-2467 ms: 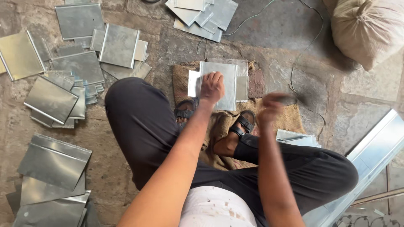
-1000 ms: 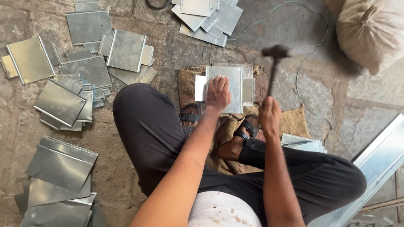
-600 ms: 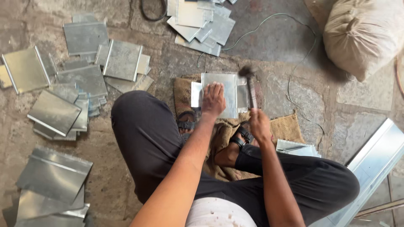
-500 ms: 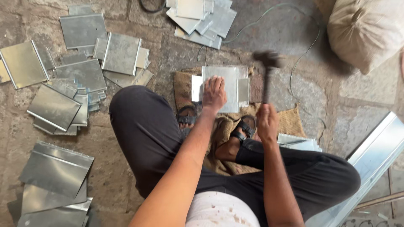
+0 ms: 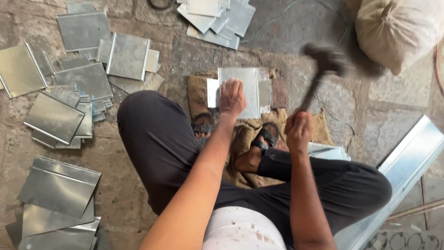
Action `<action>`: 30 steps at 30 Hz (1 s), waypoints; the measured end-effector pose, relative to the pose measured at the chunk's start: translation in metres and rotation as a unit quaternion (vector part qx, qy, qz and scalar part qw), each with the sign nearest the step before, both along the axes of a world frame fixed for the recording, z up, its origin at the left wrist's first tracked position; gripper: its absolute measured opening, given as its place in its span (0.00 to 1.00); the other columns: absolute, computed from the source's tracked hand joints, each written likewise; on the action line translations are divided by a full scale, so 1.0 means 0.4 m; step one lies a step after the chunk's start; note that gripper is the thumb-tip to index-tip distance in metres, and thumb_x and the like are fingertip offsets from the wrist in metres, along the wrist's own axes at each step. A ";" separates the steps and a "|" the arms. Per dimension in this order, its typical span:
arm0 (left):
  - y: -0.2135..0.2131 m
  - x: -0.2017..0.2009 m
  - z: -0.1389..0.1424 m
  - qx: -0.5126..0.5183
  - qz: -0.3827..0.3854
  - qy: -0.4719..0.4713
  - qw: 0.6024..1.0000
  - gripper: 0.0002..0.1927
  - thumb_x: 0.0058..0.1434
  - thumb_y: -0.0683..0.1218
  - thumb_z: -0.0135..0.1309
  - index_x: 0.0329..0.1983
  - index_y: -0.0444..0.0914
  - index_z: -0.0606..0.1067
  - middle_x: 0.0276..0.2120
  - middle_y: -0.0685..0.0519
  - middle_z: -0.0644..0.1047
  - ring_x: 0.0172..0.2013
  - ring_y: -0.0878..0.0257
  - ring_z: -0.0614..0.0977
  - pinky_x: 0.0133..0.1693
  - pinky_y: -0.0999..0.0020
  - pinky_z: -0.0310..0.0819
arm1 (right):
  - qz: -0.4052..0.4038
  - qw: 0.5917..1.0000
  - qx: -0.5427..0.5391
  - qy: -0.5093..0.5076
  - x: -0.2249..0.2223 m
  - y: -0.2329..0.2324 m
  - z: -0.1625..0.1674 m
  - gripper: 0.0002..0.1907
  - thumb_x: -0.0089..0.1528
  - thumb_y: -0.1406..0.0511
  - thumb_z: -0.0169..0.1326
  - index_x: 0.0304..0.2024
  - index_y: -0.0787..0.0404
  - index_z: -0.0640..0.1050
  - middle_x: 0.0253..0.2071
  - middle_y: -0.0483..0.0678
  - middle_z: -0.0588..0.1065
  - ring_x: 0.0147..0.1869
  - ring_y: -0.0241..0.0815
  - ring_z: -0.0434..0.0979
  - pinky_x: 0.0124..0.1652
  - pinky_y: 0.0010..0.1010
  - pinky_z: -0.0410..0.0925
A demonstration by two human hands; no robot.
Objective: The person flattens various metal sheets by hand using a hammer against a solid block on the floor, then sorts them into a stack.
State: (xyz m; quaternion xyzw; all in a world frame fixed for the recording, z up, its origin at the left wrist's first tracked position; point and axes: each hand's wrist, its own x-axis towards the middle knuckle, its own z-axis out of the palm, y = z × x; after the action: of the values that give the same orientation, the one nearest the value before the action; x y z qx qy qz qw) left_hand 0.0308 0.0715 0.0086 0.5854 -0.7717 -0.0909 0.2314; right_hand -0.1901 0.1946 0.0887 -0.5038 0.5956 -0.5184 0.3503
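Seen from the head camera, the left hand [image 5: 232, 98] lies flat, fingers spread, on a metal sheet [image 5: 247, 90] that rests on a burlap cloth [image 5: 199, 90] at twelve o'clock from the sandalled feet [image 5: 203, 126]. At two o'clock, the right hand [image 5: 299, 131] is closed around the handle of a hammer [image 5: 323, 62], whose blurred head is raised above the stone floor [image 5: 296, 28]. More metal sheets [image 5: 69, 88] lie piled at ten o'clock, and a sack [image 5: 397, 32] sits at one o'clock.

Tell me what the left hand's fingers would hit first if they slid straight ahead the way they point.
Only more of the metal sheet that the left hand presses flat; past its far edge comes bare stone floor.
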 end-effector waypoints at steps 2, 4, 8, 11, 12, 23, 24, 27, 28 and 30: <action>-0.011 -0.002 -0.008 0.017 -0.002 -0.014 1.000 0.27 0.62 0.47 0.54 0.64 0.34 0.70 0.62 0.47 0.71 0.67 0.53 0.68 0.72 0.51 0.54 | 0.003 0.997 -0.045 -0.062 -0.008 0.013 -0.031 0.23 0.76 0.48 0.41 0.37 0.57 0.70 0.22 0.40 0.62 0.22 0.26 0.60 0.23 0.20 0.55; -0.021 -0.006 -0.012 0.053 -0.015 -0.041 0.998 0.28 0.61 0.47 0.53 0.65 0.35 0.69 0.64 0.46 0.70 0.67 0.53 0.68 0.71 0.50 0.52 | 0.005 0.997 -0.081 -0.010 -0.001 0.008 -0.087 0.24 0.74 0.47 0.38 0.37 0.57 0.73 0.21 0.38 0.62 0.22 0.24 0.61 0.20 0.19 0.54; -0.020 -0.005 -0.001 0.046 -0.003 -0.035 0.998 0.28 0.68 0.48 0.50 0.70 0.36 0.65 0.70 0.47 0.65 0.71 0.55 0.64 0.75 0.50 0.47 | 0.026 0.971 0.108 0.211 0.051 -0.022 -0.138 0.20 0.76 0.52 0.40 0.39 0.58 0.72 0.26 0.40 0.70 0.26 0.28 0.68 0.24 0.20 0.60; -0.005 0.000 0.013 0.078 -0.003 -0.072 0.994 0.33 0.66 0.50 0.49 0.73 0.38 0.60 0.72 0.49 0.61 0.72 0.56 0.61 0.73 0.49 0.43 | 0.007 0.958 0.222 0.180 0.061 -0.039 -0.079 0.21 0.75 0.52 0.38 0.36 0.57 0.72 0.21 0.39 0.67 0.21 0.29 0.64 0.19 0.22 0.59; -0.002 0.003 0.015 0.101 -0.007 -0.074 0.992 0.34 0.65 0.51 0.48 0.74 0.39 0.58 0.73 0.51 0.59 0.73 0.57 0.59 0.73 0.49 0.41 | -0.002 0.956 0.277 0.103 0.060 -0.037 -0.044 0.20 0.74 0.52 0.37 0.35 0.56 0.71 0.21 0.38 0.66 0.19 0.30 0.62 0.16 0.23 0.58; -0.025 -0.005 0.018 0.137 -0.005 -0.075 0.988 0.34 0.68 0.52 0.45 0.77 0.42 0.55 0.77 0.54 0.53 0.76 0.60 0.53 0.74 0.51 0.34 | 0.030 0.977 0.055 0.206 0.070 0.006 -0.104 0.23 0.77 0.49 0.37 0.38 0.58 0.70 0.21 0.41 0.63 0.23 0.30 0.61 0.22 0.23 0.56; -0.020 -0.004 0.023 0.130 -0.002 -0.069 0.989 0.34 0.68 0.52 0.45 0.76 0.42 0.56 0.77 0.54 0.54 0.75 0.60 0.54 0.75 0.51 0.35 | 0.023 0.969 0.096 0.226 0.076 0.000 -0.105 0.23 0.77 0.50 0.38 0.37 0.57 0.71 0.21 0.40 0.65 0.23 0.29 0.64 0.23 0.22 0.58; -0.021 0.002 0.032 0.095 0.000 -0.079 0.992 0.32 0.69 0.51 0.45 0.76 0.41 0.58 0.77 0.52 0.55 0.76 0.59 0.55 0.75 0.51 0.35 | 0.001 0.968 0.161 0.191 0.077 -0.024 -0.044 0.22 0.75 0.50 0.39 0.35 0.56 0.73 0.22 0.38 0.69 0.23 0.28 0.68 0.22 0.22 0.62; -0.026 0.004 0.032 0.085 0.002 -0.089 0.992 0.32 0.70 0.50 0.45 0.76 0.41 0.58 0.77 0.52 0.56 0.76 0.58 0.56 0.75 0.50 0.34 | -0.004 0.983 0.149 0.109 0.067 -0.034 -0.009 0.21 0.74 0.50 0.38 0.36 0.56 0.71 0.23 0.38 0.68 0.22 0.29 0.66 0.20 0.23 0.62; -0.042 0.003 0.025 0.116 -0.010 -0.069 0.991 0.32 0.68 0.50 0.45 0.75 0.40 0.58 0.76 0.51 0.56 0.75 0.58 0.56 0.74 0.52 0.34 | -0.002 0.997 0.079 -0.005 0.041 -0.030 0.055 0.20 0.75 0.50 0.38 0.36 0.55 0.69 0.22 0.39 0.65 0.20 0.29 0.62 0.18 0.24 0.60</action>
State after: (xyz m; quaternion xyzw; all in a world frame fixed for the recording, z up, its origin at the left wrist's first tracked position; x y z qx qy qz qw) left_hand 0.0318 0.0548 0.0186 0.6057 -0.7757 -0.1412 0.1070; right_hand -0.1737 0.1828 0.1106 -0.4707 0.6341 -0.4732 0.3905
